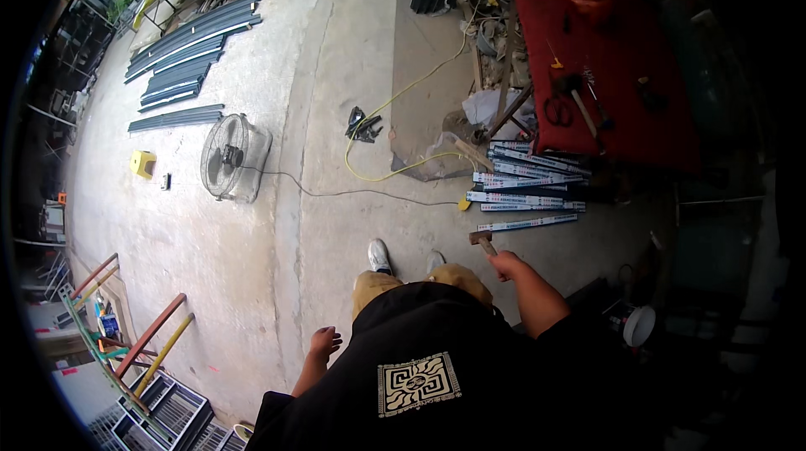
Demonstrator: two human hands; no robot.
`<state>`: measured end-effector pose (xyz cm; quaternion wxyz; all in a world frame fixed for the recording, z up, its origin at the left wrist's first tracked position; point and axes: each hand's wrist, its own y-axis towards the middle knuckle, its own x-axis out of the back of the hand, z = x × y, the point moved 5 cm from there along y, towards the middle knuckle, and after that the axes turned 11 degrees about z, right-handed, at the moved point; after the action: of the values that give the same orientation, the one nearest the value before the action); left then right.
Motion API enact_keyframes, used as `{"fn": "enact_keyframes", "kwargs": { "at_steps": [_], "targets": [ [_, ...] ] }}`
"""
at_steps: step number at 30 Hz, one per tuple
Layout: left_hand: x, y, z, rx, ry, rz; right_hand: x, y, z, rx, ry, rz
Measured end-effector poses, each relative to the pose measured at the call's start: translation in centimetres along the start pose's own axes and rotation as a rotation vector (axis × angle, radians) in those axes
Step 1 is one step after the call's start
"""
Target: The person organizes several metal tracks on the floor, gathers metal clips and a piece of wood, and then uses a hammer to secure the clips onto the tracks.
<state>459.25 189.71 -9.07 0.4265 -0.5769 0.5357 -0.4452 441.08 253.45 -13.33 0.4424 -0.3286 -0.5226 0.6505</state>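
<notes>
Right hand [505,264] in front of the right hip, forearm angled forward and inward, fingers closed around the handle of a hammer [481,238], head pointing ahead. Left hand [325,342] low beside the body, fingers half curled, seemingly around nothing. Just beyond the hammer, on the floor [336,224], long white-and-blue strips [525,199] with small printed lettering. Farther ahead and rightward, a red-covered counter [663,128]. Behind and between both hands, a pale square emblem [419,384] on a black shirt [495,359].
</notes>
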Motion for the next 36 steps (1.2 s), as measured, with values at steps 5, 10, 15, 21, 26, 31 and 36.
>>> {"fn": "enact_keyframes", "kwargs": {
  "at_steps": [5, 10, 15, 21, 26, 31, 36],
  "targets": [
    [-2.0, -2.9, -3.7, -0.017, 0.2, -0.03, 0.7, 0.0, -6.8, -0.106, 0.129, 0.006],
    [-0.4, 1.3, -2.5, -0.024, 0.002, 0.0, 1.5, -1.2, -14.3, -0.241, 0.195, -0.047],
    [-2.0, 1.0, -4.5, -0.049, 0.044, -0.023, 2.2, -4.0, -17.7, -0.392, 0.184, -0.082],
    [-2.8, -1.6, -7.4, 0.07, 0.278, -0.034, 2.2, -6.4, -13.7, -0.453, 0.246, -0.145],
    [1.0, 2.7, -11.4, 0.072, 0.308, 0.082, 1.6, -5.9, -6.0, -0.357, 0.291, -0.188],
    [3.6, 6.1, -18.7, 0.015, 0.077, 0.048, 1.7, -6.4, 2.8, -0.27, 0.296, -0.199],
    [4.7, 9.3, -29.3, -0.07, 0.172, 0.138, 1.4, -6.4, 8.3, -0.172, 0.328, -0.259]
  ]
}}
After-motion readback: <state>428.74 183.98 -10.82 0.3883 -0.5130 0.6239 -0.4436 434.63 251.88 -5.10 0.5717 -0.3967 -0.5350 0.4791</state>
